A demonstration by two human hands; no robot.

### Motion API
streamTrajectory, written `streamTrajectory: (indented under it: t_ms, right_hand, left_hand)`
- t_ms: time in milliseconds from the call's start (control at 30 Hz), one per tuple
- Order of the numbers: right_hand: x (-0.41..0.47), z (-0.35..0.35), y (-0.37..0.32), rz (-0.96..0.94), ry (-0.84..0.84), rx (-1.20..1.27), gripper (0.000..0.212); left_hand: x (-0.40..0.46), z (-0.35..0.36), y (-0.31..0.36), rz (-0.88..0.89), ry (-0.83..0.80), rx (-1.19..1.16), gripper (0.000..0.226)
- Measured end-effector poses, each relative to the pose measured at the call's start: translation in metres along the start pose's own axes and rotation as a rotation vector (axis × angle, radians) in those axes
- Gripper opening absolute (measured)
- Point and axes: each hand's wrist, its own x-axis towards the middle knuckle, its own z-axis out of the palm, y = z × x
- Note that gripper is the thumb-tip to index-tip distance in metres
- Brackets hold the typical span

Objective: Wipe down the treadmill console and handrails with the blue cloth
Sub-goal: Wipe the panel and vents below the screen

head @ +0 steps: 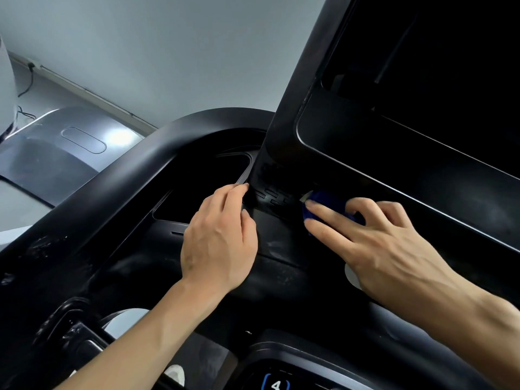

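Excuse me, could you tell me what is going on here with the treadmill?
A person is wiping the treadmill console. The right hand presses a bunched blue cloth against the ledge just below the dark screen. The left hand rests on the console beside it, fingertips at the edge of a recess.

"4" on lit console button.

Grey wall, dangling black cable, silver-grey machine housing below.
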Motion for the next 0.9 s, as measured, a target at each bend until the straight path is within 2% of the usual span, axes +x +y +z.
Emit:
streamTrajectory:
  t_ms: [367,533,667,900]
  right_hand:
    - [0.005,-0.003,0.002,-0.016,0.01,0.043,0.062]
    - [0.018,0.001,-0.009,0.027,0.023,0.051,0.047]
    - [-0.01,0.001,0.002,0.033,0.005,0.065,0.057]
    - [0.009,0.007,0.004,-0.018,-0.071,0.263,0.075]
  left_hand:
    - [0.0,0.001,0.001,0.001,0.003,0.006,0.041]
    - [0.0,0.001,0.0,0.002,-0.001,-0.002,0.041]
    - [0.0,0.001,0.001,-0.002,0.003,-0.001,0.041]
    - [0.0,-0.001,0.003,-0.014,-0.015,0.01,0.042]
